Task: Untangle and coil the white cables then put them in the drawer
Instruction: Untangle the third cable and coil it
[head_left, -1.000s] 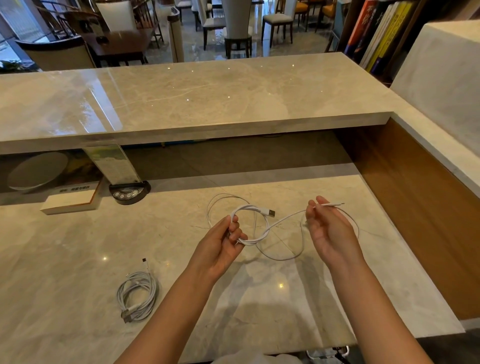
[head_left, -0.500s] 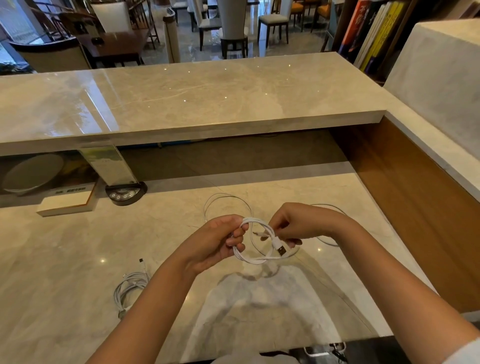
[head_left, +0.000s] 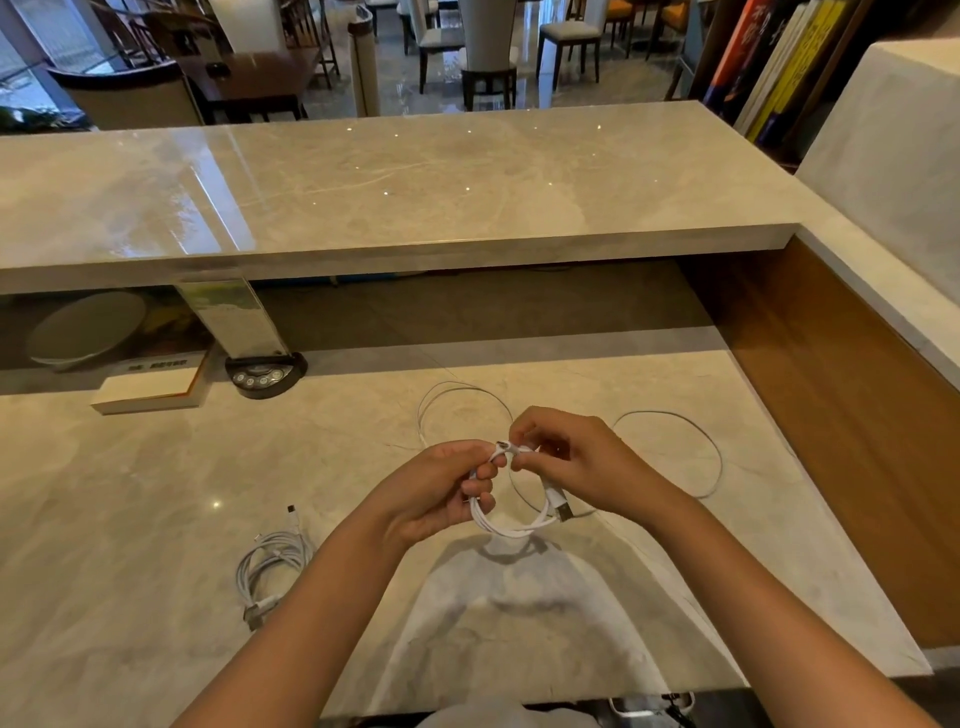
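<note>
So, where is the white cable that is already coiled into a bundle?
In the head view, the coiled white cable bundle lies on the beige marble desk, lower left, just left of the left forearm and apart from both hands.

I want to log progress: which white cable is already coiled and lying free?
The bundled cable at lower left; the other is in both hands.

Head view, sole camera: worn at head height, wide-angle, facing forward and down over the worktop (head_left: 156, 519). Near field: both forearms and hands at frame centre, close to the lens. Far field: raised counter ledge (head_left: 415, 182), dining chairs beyond.
</note>
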